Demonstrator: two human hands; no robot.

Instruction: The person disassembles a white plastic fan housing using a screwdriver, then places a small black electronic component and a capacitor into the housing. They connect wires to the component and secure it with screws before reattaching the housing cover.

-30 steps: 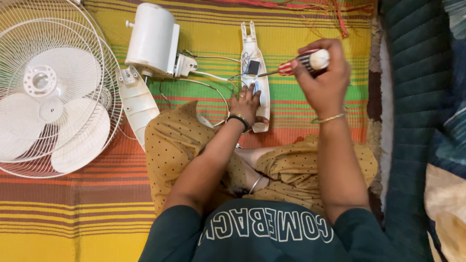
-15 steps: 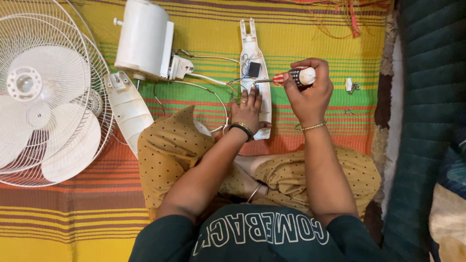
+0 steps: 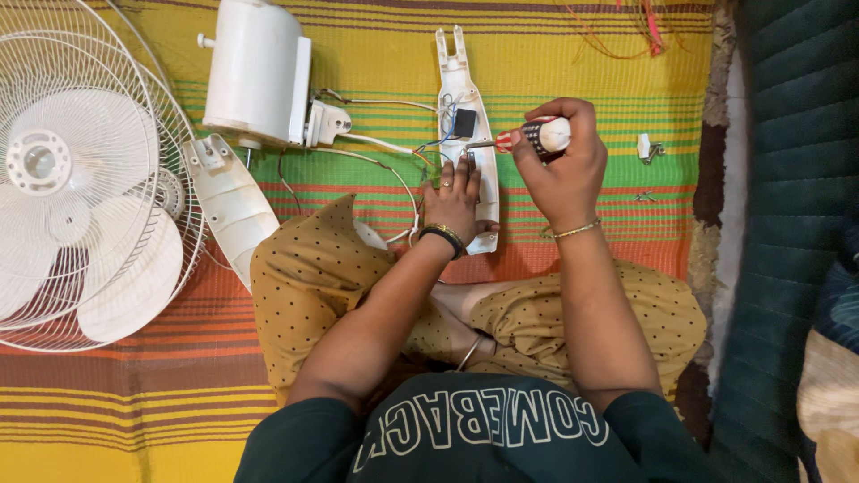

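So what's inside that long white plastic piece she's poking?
Inside the long white cover sit a small black part and coloured wires. The left hand hides its lower half; the right hand holds a screwdriver.

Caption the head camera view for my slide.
Left hand steadies a white fan housing panel while right hand drives a screwdriver into it.

Striped mat (image 3: 555,63); fan parts (image 3: 89,179)

Right hand (image 3: 562,170) came down from up above the white fan housing strip (image 3: 467,134) and brought the screwdriver (image 3: 528,139) tip right into it, next to the black part. Left hand (image 3: 455,199) slid up the strip a little.
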